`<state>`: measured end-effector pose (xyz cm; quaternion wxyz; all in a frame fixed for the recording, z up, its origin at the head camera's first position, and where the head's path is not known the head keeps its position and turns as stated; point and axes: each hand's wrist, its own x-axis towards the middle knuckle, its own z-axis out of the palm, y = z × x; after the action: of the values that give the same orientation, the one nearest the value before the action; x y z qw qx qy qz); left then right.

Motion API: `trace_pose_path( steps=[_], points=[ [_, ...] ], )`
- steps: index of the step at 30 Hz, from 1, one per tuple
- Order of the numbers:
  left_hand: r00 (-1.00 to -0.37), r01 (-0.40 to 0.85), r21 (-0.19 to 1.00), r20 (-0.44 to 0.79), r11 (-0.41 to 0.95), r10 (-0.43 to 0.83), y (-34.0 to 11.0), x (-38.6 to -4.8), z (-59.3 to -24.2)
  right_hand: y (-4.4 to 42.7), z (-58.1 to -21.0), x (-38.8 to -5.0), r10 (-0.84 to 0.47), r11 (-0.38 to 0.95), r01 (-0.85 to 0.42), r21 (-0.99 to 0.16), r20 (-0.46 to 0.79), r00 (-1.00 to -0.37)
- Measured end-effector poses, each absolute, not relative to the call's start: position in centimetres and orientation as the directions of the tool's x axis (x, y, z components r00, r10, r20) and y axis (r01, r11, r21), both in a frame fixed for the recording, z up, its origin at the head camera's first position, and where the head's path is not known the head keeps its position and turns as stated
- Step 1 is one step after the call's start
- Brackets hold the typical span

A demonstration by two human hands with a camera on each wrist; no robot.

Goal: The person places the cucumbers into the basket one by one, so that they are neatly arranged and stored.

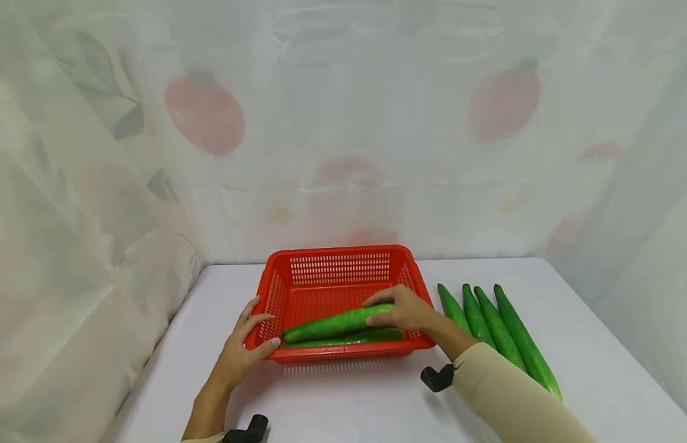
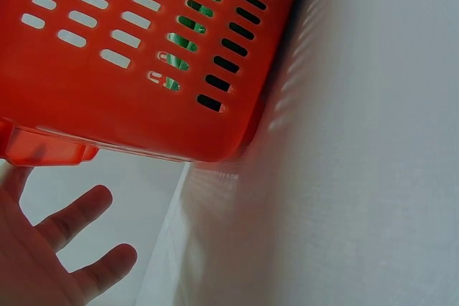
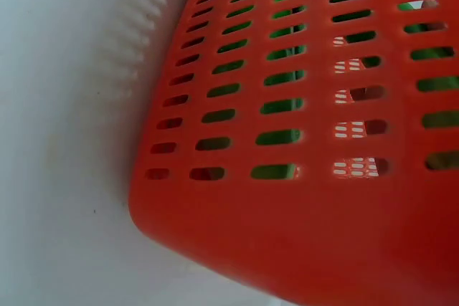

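Note:
A red plastic basket (image 1: 343, 352) with slotted walls stands on the table. My right hand (image 1: 404, 309) grips a long green cucumber (image 1: 337, 323) near its right end, inside the basket. Beneath it, along the front wall, lies another cucumber (image 1: 371, 336). At the basket's front left corner, my left hand (image 1: 240, 347) holds the rim, with thumb and a finger reaching over it. The left wrist view shows two spread fingers (image 2: 79, 216) of that hand outside the basket. Green shows through the slots of the basket wall (image 3: 272, 227) in the right wrist view; the right hand is hidden there.
Several more cucumbers (image 1: 504, 332) lie side by side on the white table (image 1: 343, 406), right of the basket, partly behind the right forearm. A pale printed curtain (image 1: 343, 123) hangs behind and at both sides. Black wrist mounts (image 1: 437, 378) stick out from the arms.

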<state>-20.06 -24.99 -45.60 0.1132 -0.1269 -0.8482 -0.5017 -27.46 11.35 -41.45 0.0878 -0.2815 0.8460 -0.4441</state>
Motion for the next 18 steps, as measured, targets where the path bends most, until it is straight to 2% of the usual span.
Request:
trace_pose_path(
  steps=[6, 13, 18],
  points=[
    [-0.947, 0.315, 0.826, 0.306, 0.468, 0.098, -24.88, -20.05, -45.63, 11.29, -41.5, -27.62, -0.511, 0.473, -0.358, -0.805, 0.08, -0.856],
    [-0.948, 0.313, 0.826, 0.305, 0.468, 0.095, -24.85, -20.01, -45.41, 11.18, -41.3, -27.4, -0.469, 0.401, -0.276, -0.873, 0.063, -0.881],
    [-0.945, 0.321, 0.824, 0.31, 0.467, 0.103, -24.85, -19.93, -45.34, 11.03, -41.42, -27.23, -0.451, 0.434, -0.262, -0.862, 0.044, -0.891]
  ],
)
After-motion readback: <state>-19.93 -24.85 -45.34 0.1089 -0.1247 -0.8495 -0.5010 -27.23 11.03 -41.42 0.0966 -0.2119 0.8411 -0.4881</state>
